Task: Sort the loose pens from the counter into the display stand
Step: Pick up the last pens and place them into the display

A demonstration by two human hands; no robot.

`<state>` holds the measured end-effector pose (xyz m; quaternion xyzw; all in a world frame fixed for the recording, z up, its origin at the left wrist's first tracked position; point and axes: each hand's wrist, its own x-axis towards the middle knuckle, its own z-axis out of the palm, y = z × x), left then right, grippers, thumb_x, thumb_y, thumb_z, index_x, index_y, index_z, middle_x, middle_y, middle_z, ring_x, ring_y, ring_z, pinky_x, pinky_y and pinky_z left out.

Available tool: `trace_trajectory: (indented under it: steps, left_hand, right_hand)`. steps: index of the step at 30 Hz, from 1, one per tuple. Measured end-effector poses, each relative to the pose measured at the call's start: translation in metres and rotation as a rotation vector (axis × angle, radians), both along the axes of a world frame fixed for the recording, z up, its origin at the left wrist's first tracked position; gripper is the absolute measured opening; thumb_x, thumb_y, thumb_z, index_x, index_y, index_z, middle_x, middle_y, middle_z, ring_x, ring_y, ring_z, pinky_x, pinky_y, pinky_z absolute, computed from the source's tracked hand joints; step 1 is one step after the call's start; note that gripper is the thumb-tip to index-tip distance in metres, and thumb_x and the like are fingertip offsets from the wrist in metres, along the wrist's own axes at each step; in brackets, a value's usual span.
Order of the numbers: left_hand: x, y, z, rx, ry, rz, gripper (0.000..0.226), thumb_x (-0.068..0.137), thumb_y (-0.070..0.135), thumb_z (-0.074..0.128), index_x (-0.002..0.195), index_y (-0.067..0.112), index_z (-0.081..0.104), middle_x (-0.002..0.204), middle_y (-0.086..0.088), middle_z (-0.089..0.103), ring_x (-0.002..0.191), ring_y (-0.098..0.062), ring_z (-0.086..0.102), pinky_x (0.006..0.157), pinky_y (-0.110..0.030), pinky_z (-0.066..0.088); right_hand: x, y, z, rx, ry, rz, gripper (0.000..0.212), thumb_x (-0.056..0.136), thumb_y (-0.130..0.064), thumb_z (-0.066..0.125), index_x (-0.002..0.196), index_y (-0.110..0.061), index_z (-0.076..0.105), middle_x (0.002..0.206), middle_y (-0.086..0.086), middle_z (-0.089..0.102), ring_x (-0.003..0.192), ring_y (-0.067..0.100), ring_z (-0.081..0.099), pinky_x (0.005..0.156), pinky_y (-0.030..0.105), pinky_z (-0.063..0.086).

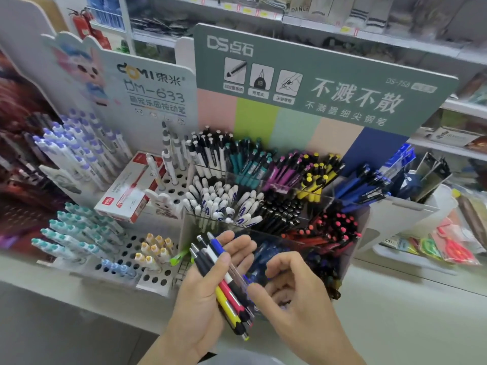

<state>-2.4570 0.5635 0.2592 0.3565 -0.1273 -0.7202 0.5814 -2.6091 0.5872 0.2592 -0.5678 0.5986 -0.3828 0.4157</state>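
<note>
Several loose pens [224, 283] lie fanned across my left hand [208, 291], pinned by the thumb, clicker ends pointing far. My right hand [287, 283] hovers just right of them, fingers loosely curled, apparently holding nothing. Beyond both hands stands the display stand [263, 196], its clear compartments grouping white, teal, purple, yellow, black and red pens by colour. To sort well, I should pinch one pen at a time and match barrel colour to compartment before releasing it tip-down. Head view only: the pale surface [395, 306] runs left to right; a perforated pen rack [147, 256] sits left, stocked shop shelves behind.
</note>
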Motion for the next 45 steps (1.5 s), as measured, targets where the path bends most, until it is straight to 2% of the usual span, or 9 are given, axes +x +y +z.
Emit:
trace_trajectory:
  steps: [4, 7, 9, 11, 13, 21, 34, 40, 45]
  left_hand:
    - [-0.001, -0.003, 0.002, -0.052, -0.034, -0.025, 0.033, 0.095, 0.004, 0.045, 0.127, 0.0, 0.054, 0.119, -0.021, 0.07, 0.112, -0.035, 0.068, 0.092, -0.037, 0.057]
    - [0.006, -0.002, -0.003, -0.068, -0.166, -0.07, 0.03, 0.096, 0.01, 0.047, 0.124, 0.004, 0.056, 0.115, -0.018, 0.072, 0.104, -0.036, 0.071, 0.085, -0.042, 0.06]
    - [0.016, 0.0, -0.01, -0.055, -0.299, -0.104, 0.027, 0.094, 0.017, 0.051, 0.117, 0.007, 0.061, 0.102, -0.016, 0.074, 0.081, -0.033, 0.074, 0.064, -0.039, 0.063]
    - [0.027, 0.004, -0.018, 0.011, -0.343, -0.084, 0.024, 0.094, 0.02, 0.052, 0.111, 0.006, 0.062, 0.083, -0.016, 0.066, 0.053, -0.025, 0.059, 0.042, -0.031, 0.049]
    - [0.038, 0.009, -0.024, 0.099, -0.323, -0.05, 0.031, 0.092, 0.023, 0.053, 0.115, 0.004, 0.059, 0.073, -0.011, 0.053, 0.046, -0.019, 0.041, 0.038, -0.025, 0.034]
    - [0.057, 0.027, -0.027, 0.178, -0.144, -0.065, 0.03, 0.096, 0.002, 0.051, 0.125, -0.002, 0.058, 0.087, -0.022, 0.066, 0.068, -0.029, 0.066, 0.057, -0.032, 0.059]
    - [0.052, 0.022, -0.017, 0.171, -0.109, -0.108, 0.035, 0.095, 0.018, 0.051, 0.124, -0.001, 0.056, 0.098, -0.025, 0.071, 0.079, -0.036, 0.072, 0.069, -0.044, 0.063]
    - [0.051, 0.017, -0.015, 0.206, -0.078, -0.135, 0.037, 0.097, 0.018, 0.049, 0.125, -0.005, 0.056, 0.109, -0.029, 0.07, 0.093, -0.039, 0.072, 0.085, -0.051, 0.06]
    - [0.052, 0.017, -0.015, 0.206, -0.091, -0.173, 0.033, 0.099, 0.017, 0.049, 0.124, -0.003, 0.056, 0.101, -0.026, 0.07, 0.078, -0.034, 0.071, 0.083, -0.05, 0.061]
  right_hand:
    - [0.003, 0.006, -0.005, 0.271, -0.281, 0.052, 0.02, 0.076, -0.033, 0.084, 0.086, -0.028, 0.068, 0.079, 0.005, 0.07, 0.062, 0.026, 0.067, 0.06, 0.042, 0.056]
    - [0.005, 0.007, -0.001, 0.182, -0.336, -0.04, 0.019, 0.086, -0.006, 0.079, 0.083, -0.023, 0.072, 0.074, 0.01, 0.071, 0.06, 0.022, 0.065, 0.055, 0.031, 0.052]
    - [-0.001, 0.004, 0.002, 0.078, -0.34, -0.162, 0.019, 0.088, 0.001, 0.074, 0.084, -0.017, 0.075, 0.068, 0.011, 0.07, 0.058, 0.018, 0.063, 0.054, 0.028, 0.052]
    - [-0.009, -0.003, 0.006, -0.006, -0.348, -0.284, 0.012, 0.089, 0.0, 0.07, 0.089, -0.01, 0.075, 0.065, 0.012, 0.069, 0.055, 0.017, 0.062, 0.055, 0.023, 0.052]
    - [-0.018, -0.01, 0.01, -0.063, -0.309, -0.342, 0.011, 0.092, -0.004, 0.067, 0.094, -0.011, 0.075, 0.068, 0.012, 0.072, 0.057, 0.016, 0.064, 0.058, 0.019, 0.053]
    - [-0.017, -0.025, -0.002, -0.336, 0.185, -0.201, 0.017, 0.088, -0.01, 0.074, 0.102, -0.019, 0.075, 0.086, -0.009, 0.072, 0.077, 0.013, 0.07, 0.069, 0.018, 0.054]
    - [0.026, -0.053, -0.074, -0.492, 0.555, 0.035, 0.015, 0.094, -0.019, 0.07, 0.103, -0.012, 0.079, 0.09, -0.003, 0.069, 0.074, 0.011, 0.066, 0.067, 0.029, 0.055]
    - [0.023, -0.05, -0.079, -0.211, 0.572, 0.122, 0.04, 0.088, -0.021, 0.078, 0.126, -0.02, 0.065, 0.108, -0.005, 0.061, 0.082, 0.012, 0.062, 0.078, 0.033, 0.055]
    - [0.026, -0.066, -0.069, -0.374, 0.47, 0.03, 0.028, 0.084, -0.011, 0.082, 0.103, -0.016, 0.063, 0.091, -0.01, 0.061, 0.073, 0.004, 0.057, 0.068, 0.018, 0.05]
